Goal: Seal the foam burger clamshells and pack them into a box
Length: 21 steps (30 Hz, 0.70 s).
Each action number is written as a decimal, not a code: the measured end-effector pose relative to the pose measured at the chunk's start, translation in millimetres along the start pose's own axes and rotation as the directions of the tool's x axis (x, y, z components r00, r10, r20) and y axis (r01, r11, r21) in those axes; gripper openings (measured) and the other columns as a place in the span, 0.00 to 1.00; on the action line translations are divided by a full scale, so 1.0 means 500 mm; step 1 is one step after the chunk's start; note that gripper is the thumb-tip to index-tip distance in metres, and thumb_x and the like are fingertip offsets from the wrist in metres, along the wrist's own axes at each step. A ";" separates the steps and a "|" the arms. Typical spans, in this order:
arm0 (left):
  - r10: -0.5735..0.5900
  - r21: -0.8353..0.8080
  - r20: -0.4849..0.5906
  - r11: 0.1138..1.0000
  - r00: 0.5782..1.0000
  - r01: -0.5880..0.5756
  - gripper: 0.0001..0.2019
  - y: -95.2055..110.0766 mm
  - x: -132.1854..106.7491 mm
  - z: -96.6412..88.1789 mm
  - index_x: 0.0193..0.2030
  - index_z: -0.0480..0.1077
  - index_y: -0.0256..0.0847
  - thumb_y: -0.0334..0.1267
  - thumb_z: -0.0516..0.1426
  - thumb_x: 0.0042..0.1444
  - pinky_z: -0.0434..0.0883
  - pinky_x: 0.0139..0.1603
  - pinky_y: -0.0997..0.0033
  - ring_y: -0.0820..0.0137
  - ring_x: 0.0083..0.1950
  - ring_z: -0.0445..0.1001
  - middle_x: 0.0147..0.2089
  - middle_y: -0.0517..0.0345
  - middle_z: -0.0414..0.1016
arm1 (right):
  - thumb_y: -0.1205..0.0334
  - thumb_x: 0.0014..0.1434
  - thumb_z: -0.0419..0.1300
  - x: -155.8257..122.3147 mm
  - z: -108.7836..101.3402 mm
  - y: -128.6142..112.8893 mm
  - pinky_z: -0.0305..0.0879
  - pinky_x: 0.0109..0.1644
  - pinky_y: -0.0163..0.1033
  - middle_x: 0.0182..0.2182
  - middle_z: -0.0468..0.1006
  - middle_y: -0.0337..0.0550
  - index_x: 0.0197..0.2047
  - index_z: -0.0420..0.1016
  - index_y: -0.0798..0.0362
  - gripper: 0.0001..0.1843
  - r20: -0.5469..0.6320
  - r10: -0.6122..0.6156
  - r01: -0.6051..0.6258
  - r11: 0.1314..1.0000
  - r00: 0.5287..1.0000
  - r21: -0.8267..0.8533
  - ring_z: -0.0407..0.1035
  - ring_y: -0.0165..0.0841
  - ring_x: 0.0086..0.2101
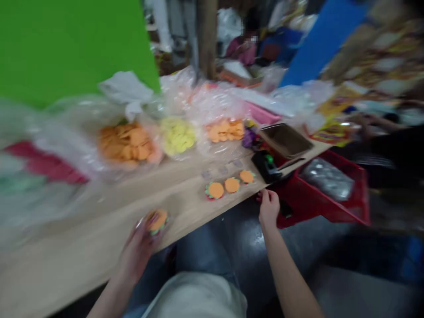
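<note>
My left hand (pixel 141 247) is closed around a toy burger (pixel 158 220) with an orange round top and green and red edges, low over the wooden table (pixel 126 201). Three similar toy burgers (pixel 232 185) lie in a row on the table to its right. Behind that row are small, faint clear pieces (pixel 222 169) that I cannot name. My right hand (pixel 270 205) is at the table's front edge, just right of the row. Its fingers are pinched together, and whatever may be between them is hidden.
Plastic bags with orange pieces (pixel 126 143), yellow pieces (pixel 178 134) and lighter orange pieces (pixel 225 129) line the back. A black tape dispenser (pixel 267 167) stands beside an open box (pixel 285 140). A red crate (pixel 362 194) is at right, near another person's hand (pixel 367 120).
</note>
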<state>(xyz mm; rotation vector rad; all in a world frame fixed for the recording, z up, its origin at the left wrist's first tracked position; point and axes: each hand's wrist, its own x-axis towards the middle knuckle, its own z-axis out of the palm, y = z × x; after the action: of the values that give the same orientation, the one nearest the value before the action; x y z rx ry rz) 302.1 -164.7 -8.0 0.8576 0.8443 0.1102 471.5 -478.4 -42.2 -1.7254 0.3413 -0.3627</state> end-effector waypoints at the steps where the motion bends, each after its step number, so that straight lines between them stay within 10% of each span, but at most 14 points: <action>1: 0.040 -0.024 0.045 0.999 0.998 -0.039 0.21 0.006 -0.005 0.002 0.52 0.66 0.39 0.45 0.57 0.52 0.67 0.55 0.59 0.62 0.52 0.70 0.53 0.50 0.71 | 0.48 0.51 0.55 -0.053 0.022 -0.015 0.65 0.30 0.36 0.26 0.71 0.38 0.34 0.67 0.54 0.16 0.119 0.025 -0.027 0.999 0.993 0.016 0.66 0.28 0.26; 3: 0.135 -0.066 0.145 0.990 0.980 -0.127 0.22 0.023 -0.012 0.004 0.52 0.66 0.37 0.46 0.55 0.54 0.68 0.54 0.59 0.61 0.51 0.71 0.54 0.47 0.70 | 0.52 0.52 0.57 -0.162 0.071 -0.058 0.65 0.29 0.35 0.26 0.72 0.37 0.38 0.70 0.54 0.15 0.444 0.060 -0.084 0.996 0.894 0.035 0.65 0.27 0.24; 5: 0.181 -0.064 0.188 0.983 0.965 -0.172 0.20 0.044 -0.016 0.002 0.50 0.67 0.36 0.46 0.55 0.54 0.70 0.49 0.62 0.61 0.49 0.72 0.51 0.47 0.72 | 0.55 0.52 0.58 -0.264 0.119 -0.107 0.65 0.29 0.34 0.25 0.72 0.36 0.46 0.70 0.53 0.18 0.728 0.053 -0.137 0.989 0.684 0.056 0.65 0.26 0.24; 8: 0.244 -0.081 0.208 0.969 0.947 -0.232 0.19 0.066 -0.034 -0.007 0.51 0.67 0.38 0.45 0.55 0.54 0.71 0.45 0.66 0.62 0.48 0.73 0.51 0.47 0.71 | 0.60 0.54 0.57 -0.374 0.179 -0.163 0.66 0.31 0.34 0.25 0.71 0.34 0.56 0.61 0.48 0.25 0.870 -0.030 -0.165 0.978 0.492 0.127 0.65 0.26 0.25; 21: 0.321 -0.130 0.164 0.944 0.933 -0.302 0.18 0.073 -0.072 -0.054 0.49 0.66 0.40 0.43 0.57 0.53 0.70 0.39 0.71 0.66 0.46 0.72 0.50 0.50 0.71 | 0.60 0.52 0.58 -0.458 0.254 -0.187 0.66 0.33 0.36 0.26 0.71 0.34 0.60 0.50 0.50 0.33 0.856 0.056 -0.230 0.970 0.515 0.075 0.67 0.29 0.28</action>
<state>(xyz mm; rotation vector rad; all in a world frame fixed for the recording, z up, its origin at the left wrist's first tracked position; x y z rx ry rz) 267.2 -138.2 30.0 0.8852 0.5202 0.3468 320.3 -252.4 15.9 -1.4721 -0.2819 0.5949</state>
